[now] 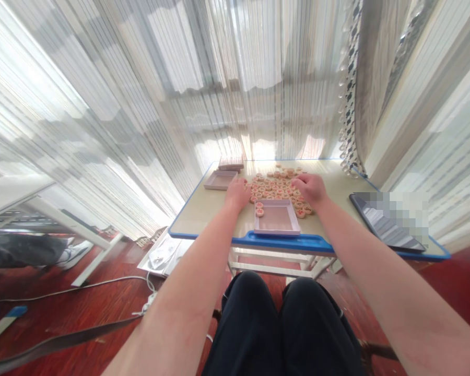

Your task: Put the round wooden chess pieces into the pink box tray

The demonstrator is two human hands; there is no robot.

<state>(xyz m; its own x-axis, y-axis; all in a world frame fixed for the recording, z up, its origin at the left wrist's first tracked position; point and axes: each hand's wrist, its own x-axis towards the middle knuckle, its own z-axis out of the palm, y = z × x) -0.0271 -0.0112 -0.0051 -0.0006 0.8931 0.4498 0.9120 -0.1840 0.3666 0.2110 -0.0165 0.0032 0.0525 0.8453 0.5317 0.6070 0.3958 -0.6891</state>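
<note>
While round pieces lay mostly beyond the near tray, the left hand and right hand flanked them, fingers curled, any grip impossible to tell.

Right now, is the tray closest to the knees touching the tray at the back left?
Apart. The head view shows the left hand and some tabletop between the near tray and the back-left tray.

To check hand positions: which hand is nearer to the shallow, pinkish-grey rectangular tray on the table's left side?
Left. The left hand is just right of the shallow tray; the right hand is farther away, at the right side of the round beige pieces.
</note>
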